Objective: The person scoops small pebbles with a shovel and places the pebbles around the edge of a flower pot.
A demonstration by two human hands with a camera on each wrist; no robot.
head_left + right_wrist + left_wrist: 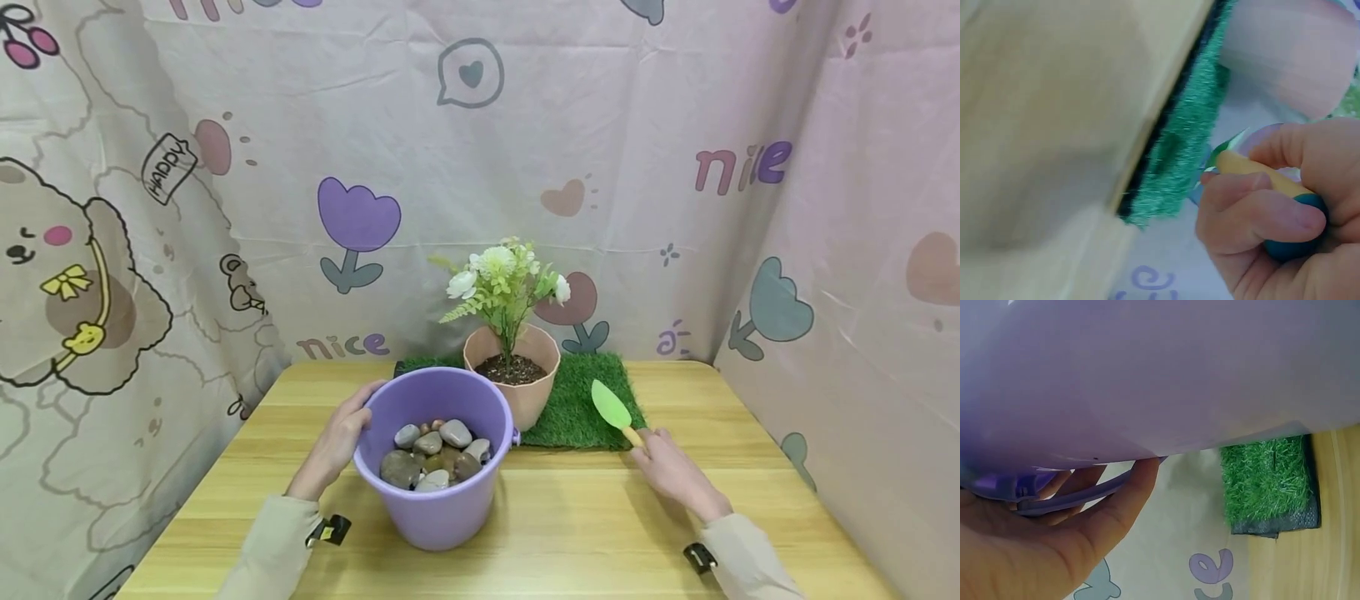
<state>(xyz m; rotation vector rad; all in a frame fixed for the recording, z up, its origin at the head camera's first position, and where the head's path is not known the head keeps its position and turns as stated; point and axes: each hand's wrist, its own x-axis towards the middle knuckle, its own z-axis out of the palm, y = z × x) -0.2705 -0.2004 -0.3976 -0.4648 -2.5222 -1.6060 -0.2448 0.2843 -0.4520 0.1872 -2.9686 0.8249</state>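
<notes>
A purple bucket (442,508) stands at the left front of the table with several smooth stones (429,442) inside. My left hand (341,435) holds it at the left rim. In the left wrist view, fingers and thumb curl round the bucket's handle (1079,497) against its side. My right hand (671,475) grips a small garden trowel by its yellow handle (1263,174), which has a dark teal end. The trowel's green blade (611,405) points up and left, over the right part of the grass mat (581,417).
Behind the bucket, a pink flowerpot (517,404) on the mat holds dark soil and white flowers (498,265) with green leaves. The wooden table (570,533) is bounded by a printed cloth (480,167) at the back and sides.
</notes>
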